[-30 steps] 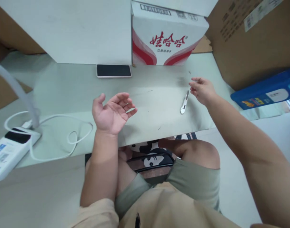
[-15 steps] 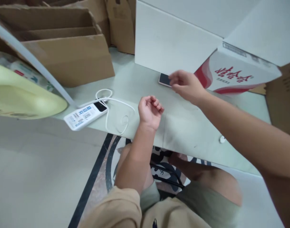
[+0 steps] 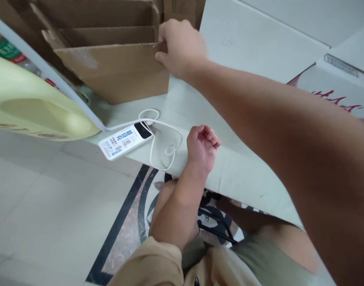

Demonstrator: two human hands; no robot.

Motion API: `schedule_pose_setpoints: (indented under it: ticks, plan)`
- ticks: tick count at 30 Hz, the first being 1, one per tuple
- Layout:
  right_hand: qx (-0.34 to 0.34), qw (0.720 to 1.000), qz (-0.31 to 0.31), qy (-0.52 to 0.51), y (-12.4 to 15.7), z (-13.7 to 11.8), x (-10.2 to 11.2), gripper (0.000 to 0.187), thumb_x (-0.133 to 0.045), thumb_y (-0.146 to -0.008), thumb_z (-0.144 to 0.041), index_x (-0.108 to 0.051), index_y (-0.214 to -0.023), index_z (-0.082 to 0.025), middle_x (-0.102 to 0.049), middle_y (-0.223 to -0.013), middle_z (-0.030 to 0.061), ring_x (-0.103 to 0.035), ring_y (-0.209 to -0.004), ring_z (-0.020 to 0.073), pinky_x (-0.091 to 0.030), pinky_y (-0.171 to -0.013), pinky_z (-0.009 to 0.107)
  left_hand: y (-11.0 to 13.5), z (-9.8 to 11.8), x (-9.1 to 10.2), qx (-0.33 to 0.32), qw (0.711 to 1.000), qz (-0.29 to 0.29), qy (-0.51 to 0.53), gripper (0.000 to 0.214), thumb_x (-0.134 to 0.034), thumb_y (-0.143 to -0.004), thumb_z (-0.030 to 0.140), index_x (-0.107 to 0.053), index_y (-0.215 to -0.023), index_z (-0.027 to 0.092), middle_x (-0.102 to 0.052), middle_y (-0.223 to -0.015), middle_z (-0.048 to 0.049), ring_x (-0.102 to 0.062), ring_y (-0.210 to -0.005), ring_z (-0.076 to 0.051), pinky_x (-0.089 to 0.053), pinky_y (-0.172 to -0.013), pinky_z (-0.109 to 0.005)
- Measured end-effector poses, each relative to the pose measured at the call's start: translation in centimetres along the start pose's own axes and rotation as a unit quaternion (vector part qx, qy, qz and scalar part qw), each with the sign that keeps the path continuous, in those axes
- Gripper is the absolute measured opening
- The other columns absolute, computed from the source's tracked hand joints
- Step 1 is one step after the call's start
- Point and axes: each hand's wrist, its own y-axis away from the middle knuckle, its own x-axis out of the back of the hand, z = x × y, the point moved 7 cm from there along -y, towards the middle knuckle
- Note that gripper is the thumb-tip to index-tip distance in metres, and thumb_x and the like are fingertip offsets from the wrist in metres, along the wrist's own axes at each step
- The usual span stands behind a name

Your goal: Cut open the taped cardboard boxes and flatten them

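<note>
My right hand (image 3: 183, 45) is at the near right corner of an open brown cardboard box (image 3: 119, 73), fingers over the top edge and thumb against the outer side. Its fingertips are partly hidden. Loosely curled and palm up, my left hand (image 3: 203, 147) rests by the table's near edge with nothing in it. To its left a white cable (image 3: 177, 133) loops over the tabletop. The cable runs to a white power bank (image 3: 125, 141) with blue print and a dark display, which overhangs the table edge.
A pale yellow jug (image 3: 41, 103) and a slanting white pole (image 3: 47, 71) stand at the left, with a green-labelled bottle (image 3: 6, 49) behind. White boxes (image 3: 259, 35) fill the back right of the table (image 3: 244, 174), one with red lettering (image 3: 333, 87). My legs are below the table edge.
My right hand has moved left from beside the phone to the cardboard box's corner. The phone is out of sight now. My left hand stays curled on the table while the view has shifted left.
</note>
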Motion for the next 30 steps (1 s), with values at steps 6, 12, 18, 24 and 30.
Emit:
schedule_pose_setpoints:
  ticks: [6,12,18,24,30]
  plan:
    - [0.006,0.993,0.111,-0.025,6.3,5.7,4.5,0.024,-0.052,-0.090,-0.023,-0.070,-0.101,-0.012,-0.062,-0.075,-0.0057,-0.067,-0.091,0.0124,-0.046,-0.105,0.038,0.3,-0.1,-0.3,-0.019,1.000,0.016,-0.009,0.037,-0.039,-0.094,0.019,-0.047,-0.058,0.017,-0.031,-0.055,0.0038,-0.033,-0.046,-0.008,-0.029,-0.052,-0.023]
    - [-0.115,0.928,0.329,-0.132,22.4,16.0,10.5,0.005,-0.069,-0.079,-0.026,-0.070,-0.077,-0.021,-0.059,-0.056,-0.0049,-0.056,-0.055,0.0120,-0.044,-0.068,0.031,0.5,1.6,0.1,-0.246,0.963,0.017,-0.111,0.033,-0.047,-0.093,0.016,-0.045,-0.061,0.019,-0.037,-0.062,0.0023,-0.037,-0.054,-0.010,-0.032,-0.056,-0.023]
    - [-0.185,0.897,0.389,-0.095,37.2,20.6,11.4,0.007,-0.080,-0.066,-0.030,-0.074,-0.065,-0.033,-0.049,-0.042,-0.0060,-0.041,-0.043,0.0148,-0.033,-0.050,0.035,2.5,0.7,-1.8,-0.403,0.871,-0.023,-0.280,0.011,-0.065,-0.089,0.022,-0.063,-0.079,0.023,-0.058,-0.084,-0.0002,-0.059,-0.085,-0.014,-0.046,-0.082,-0.023]
    - [-0.117,0.920,0.357,-0.117,41.6,19.9,11.4,0.008,-0.079,-0.073,-0.032,-0.078,-0.068,-0.039,-0.050,-0.042,-0.0050,-0.039,-0.037,0.0123,-0.027,-0.040,0.030,3.1,-4.5,-5.3,-0.346,0.816,-0.144,-0.440,0.018,-0.070,-0.087,0.033,-0.068,-0.103,0.027,-0.066,-0.132,-0.0035,-0.052,-0.142,-0.027,-0.047,-0.109,-0.034]
    - [-0.025,0.910,0.394,-0.127,43.7,22.3,10.3,0.020,-0.075,-0.078,-0.036,-0.080,-0.095,-0.046,-0.052,-0.064,-0.0003,-0.053,-0.059,0.0172,-0.049,-0.056,0.036,2.3,-6.6,-5.4,-0.354,0.807,-0.156,-0.446,0.036,-0.078,-0.081,0.046,-0.063,-0.111,0.031,-0.066,-0.133,-0.0017,-0.050,-0.146,-0.028,-0.050,-0.109,-0.036]
